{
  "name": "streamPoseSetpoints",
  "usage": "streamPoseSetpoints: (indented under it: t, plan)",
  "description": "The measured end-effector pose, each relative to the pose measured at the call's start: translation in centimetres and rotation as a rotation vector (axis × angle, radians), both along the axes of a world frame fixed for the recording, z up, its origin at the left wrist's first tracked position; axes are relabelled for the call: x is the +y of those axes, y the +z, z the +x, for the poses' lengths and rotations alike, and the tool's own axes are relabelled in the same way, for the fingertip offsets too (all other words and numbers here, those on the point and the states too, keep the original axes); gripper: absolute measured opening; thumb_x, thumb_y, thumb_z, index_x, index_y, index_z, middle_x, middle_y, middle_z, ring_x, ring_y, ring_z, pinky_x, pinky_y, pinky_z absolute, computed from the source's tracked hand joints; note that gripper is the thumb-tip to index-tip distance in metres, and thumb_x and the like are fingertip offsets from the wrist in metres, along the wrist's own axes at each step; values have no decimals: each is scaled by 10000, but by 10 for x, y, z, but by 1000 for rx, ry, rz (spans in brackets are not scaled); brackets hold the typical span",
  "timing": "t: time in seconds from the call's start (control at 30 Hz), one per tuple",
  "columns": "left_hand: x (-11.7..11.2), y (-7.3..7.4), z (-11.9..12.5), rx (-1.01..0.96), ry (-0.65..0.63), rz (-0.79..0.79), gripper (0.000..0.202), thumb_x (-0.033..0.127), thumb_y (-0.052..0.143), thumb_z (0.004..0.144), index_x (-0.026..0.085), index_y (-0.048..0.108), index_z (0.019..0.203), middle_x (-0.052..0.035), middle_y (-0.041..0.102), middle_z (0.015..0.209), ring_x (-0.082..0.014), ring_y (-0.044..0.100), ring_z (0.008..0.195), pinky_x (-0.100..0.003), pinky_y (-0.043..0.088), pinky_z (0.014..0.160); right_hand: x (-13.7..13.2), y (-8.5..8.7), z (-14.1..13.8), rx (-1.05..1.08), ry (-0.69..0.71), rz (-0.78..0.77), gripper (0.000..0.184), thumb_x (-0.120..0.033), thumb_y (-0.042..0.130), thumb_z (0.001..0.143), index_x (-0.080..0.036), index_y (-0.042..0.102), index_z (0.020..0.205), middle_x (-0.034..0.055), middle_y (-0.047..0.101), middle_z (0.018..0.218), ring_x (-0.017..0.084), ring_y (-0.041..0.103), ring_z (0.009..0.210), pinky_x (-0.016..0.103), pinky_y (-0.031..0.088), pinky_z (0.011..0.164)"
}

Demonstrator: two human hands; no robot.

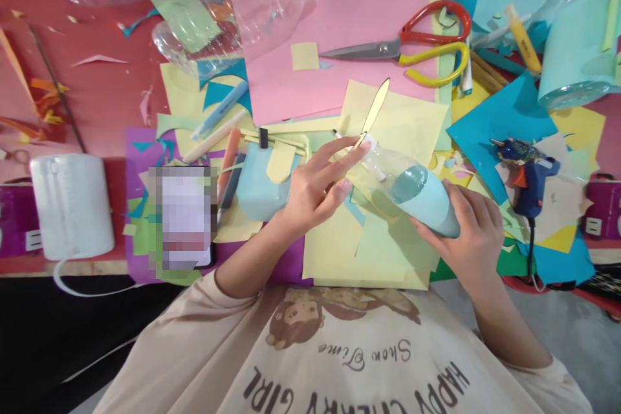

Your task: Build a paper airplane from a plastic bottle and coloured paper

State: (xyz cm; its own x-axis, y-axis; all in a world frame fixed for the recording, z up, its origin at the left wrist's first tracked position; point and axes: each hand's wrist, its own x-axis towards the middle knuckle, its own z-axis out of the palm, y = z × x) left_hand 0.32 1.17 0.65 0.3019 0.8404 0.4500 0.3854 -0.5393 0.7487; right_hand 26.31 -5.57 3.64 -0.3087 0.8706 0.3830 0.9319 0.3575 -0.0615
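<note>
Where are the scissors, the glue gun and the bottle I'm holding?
scissors (383,48), head view, on the pivot screw.
glue gun (530,180), head view, on its blue body.
bottle (410,184), head view, on its clear shoulder.

A red table (97,87) is filling most of the view, its top lying under loose coloured paper (349,19) and scraps. Its pale wooden near edge is showing at the lower left. Grey floor (577,336) is showing past it at the lower right. Soft, even light is falling on everything, throwing only faint shadows.
</note>
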Motion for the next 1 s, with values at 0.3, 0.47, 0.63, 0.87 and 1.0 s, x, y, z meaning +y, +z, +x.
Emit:
streamPoseSetpoints:
  t: [0.3,0.47,0.63,0.87,1.0]
  plan:
    - [6,3,0,-449,233,-245,355,506,417,959,266,653,1072,-22,713,1006,-14,361,369,-206,299,359,21,15,12,-15,78,-49,614,-460,681,814,-182,493,1327,155,717,1035,339,651,991,452,518,857]
    - [14,5,2,-635,367,-233,258,422,615,889,206,559,760,45,594,700,3,356,330,-181,270,330,63,40,18,-154,71,-44,621,-402,748,771,-141,534,1292,184,711,1098,370,629,1025,496,502,834]
    - [21,7,0,-828,407,-390,337,474,661,838,213,492,708,65,533,626,-19,348,319,-209,254,320,131,47,24,-181,122,-116,675,-433,778,741,-211,539,1331,171,663,1223,371,573,1164,547,457,927]
    - [28,9,-5,-971,523,-415,356,295,528,925,204,432,594,53,475,526,-44,345,341,-223,237,353,201,34,25,-199,501,-338,555,-464,608,850,-318,521,1378,91,523,1391,342,358,1387,628,291,1121]
    - [31,9,-6,-989,524,-425,207,207,588,878,208,495,693,54,549,636,-38,411,383,-206,292,392,218,34,26,-197,581,-372,518,-518,582,824,-326,590,1305,42,495,1447,395,282,1428,734,136,1122]
